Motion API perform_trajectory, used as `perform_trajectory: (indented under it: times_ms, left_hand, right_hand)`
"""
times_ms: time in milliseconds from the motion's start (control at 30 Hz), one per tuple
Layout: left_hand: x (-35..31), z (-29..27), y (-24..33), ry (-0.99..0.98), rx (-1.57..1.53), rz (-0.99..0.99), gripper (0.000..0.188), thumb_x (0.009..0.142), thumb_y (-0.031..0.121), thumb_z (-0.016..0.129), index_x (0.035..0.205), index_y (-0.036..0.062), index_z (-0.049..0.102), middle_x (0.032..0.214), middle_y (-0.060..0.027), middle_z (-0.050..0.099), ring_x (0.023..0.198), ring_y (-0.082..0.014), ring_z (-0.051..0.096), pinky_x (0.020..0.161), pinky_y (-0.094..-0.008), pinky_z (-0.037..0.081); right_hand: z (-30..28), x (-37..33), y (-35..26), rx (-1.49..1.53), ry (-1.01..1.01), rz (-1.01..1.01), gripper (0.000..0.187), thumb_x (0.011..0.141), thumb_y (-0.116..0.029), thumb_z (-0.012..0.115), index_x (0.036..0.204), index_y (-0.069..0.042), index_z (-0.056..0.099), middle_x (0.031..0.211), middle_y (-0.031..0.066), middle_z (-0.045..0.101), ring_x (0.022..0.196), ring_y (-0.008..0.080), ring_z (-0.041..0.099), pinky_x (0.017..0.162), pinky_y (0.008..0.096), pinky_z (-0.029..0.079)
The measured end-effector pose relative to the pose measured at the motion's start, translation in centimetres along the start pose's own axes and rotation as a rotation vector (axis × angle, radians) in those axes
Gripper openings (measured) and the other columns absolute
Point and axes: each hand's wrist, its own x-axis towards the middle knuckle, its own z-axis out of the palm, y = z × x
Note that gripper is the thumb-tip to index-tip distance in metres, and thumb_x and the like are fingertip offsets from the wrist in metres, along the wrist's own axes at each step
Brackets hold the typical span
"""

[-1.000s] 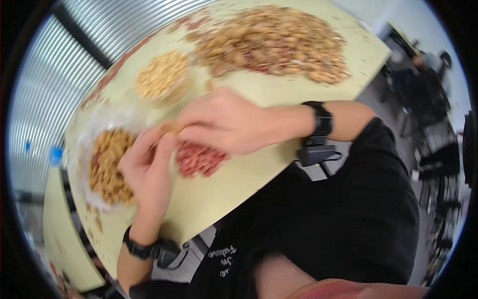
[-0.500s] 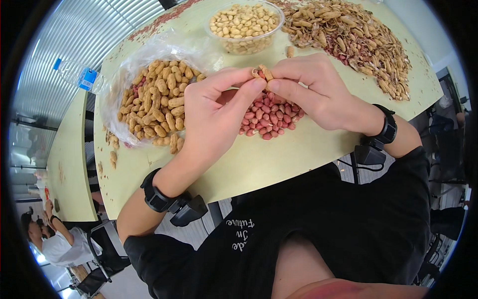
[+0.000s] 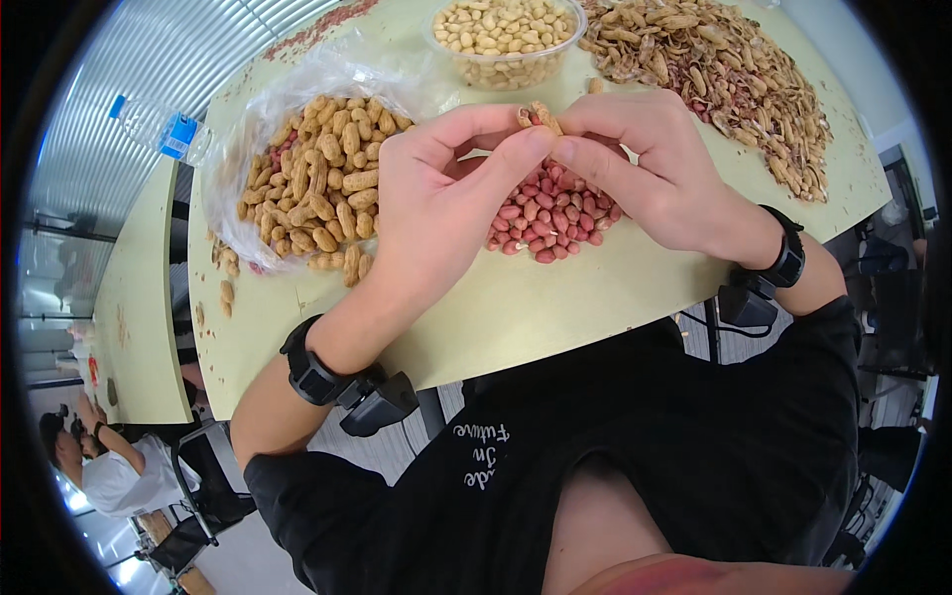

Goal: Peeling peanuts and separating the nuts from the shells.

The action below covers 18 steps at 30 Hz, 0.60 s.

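Observation:
Between the fingertips of both hands I hold a cracked-open peanut (image 3: 538,116), its tan shell parted and a reddish kernel showing inside. My left hand (image 3: 451,183) pinches it from the left, my right hand (image 3: 650,164) from the right, thumbs almost touching. Below the hands lies a heap of shelled red-skinned peanuts (image 3: 553,220) on the table, partly covered by my fingers. To the left, close to my left hand, whole unshelled peanuts (image 3: 322,178) fill an opened clear plastic bag (image 3: 233,213).
A clear round tub (image 3: 511,71) of pale skinned peanuts stands beyond my hands. A pile of empty shells (image 3: 729,74) covers the far right of the table (image 3: 496,327). A plastic bottle (image 3: 159,131) lies at the far left. Another person (image 3: 124,466) sits at the neighbouring table.
The view has shifted slightly, so the tub and heaps sit a little higher and more to the right. Both hands still pinch the peanut, and its shell has turned slightly.

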Motion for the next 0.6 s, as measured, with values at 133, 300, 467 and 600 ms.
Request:
perform_trajectory:
  times_ms: [133,300,467,600]
  left_hand:
    - [0.06,-0.21,0.1,-0.042,0.078,-0.028,0.022,0.1,0.008,0.065,0.116,-0.0054,0.069,0.104,-0.0101,0.074,0.089,-0.0148,0.071,0.084,-0.0268,0.057]
    - [-0.17,0.41,-0.07,0.029,0.021,0.009,0.023,0.097,0.011,0.07,0.112,-0.005,0.072,0.088,-0.0079,0.074,0.071,-0.0076,0.068,0.062,-0.0201,0.056]
    - [-0.13,0.33,-0.29,0.039,0.022,0.002,0.023,0.097,0.012,0.07,0.112,-0.0055,0.072,0.089,-0.0091,0.074,0.073,-0.0078,0.069,0.063,-0.0203,0.057]
    - [-0.19,0.4,-0.33,0.045,0.006,0.019,0.024,0.097,0.013,0.07,0.113,-0.0057,0.071,0.09,-0.01,0.074,0.076,-0.0089,0.069,0.065,-0.0216,0.058]
  right_hand:
    - [-0.05,-0.22,0.34,-0.002,-0.007,-0.008,0.026,0.099,-0.012,0.055,0.085,0.005,0.069,0.058,0.0111,0.064,0.046,0.0155,0.064,0.044,0.0287,0.048]
    - [0.06,-0.35,0.16,0.112,-0.023,0.055,0.026,0.1,-0.011,0.054,0.085,0.006,0.068,0.06,0.0105,0.065,0.046,0.0134,0.063,0.044,0.0276,0.048]
    - [0.16,-0.42,0.13,0.197,-0.032,0.122,0.026,0.101,-0.01,0.053,0.086,0.006,0.068,0.063,0.0092,0.067,0.047,0.0112,0.061,0.043,0.0261,0.047]
    - [0.34,-0.5,0.38,0.198,0.007,0.113,0.027,0.1,-0.012,0.055,0.084,0.006,0.067,0.062,0.0074,0.064,0.048,0.0099,0.059,0.044,0.0261,0.046]
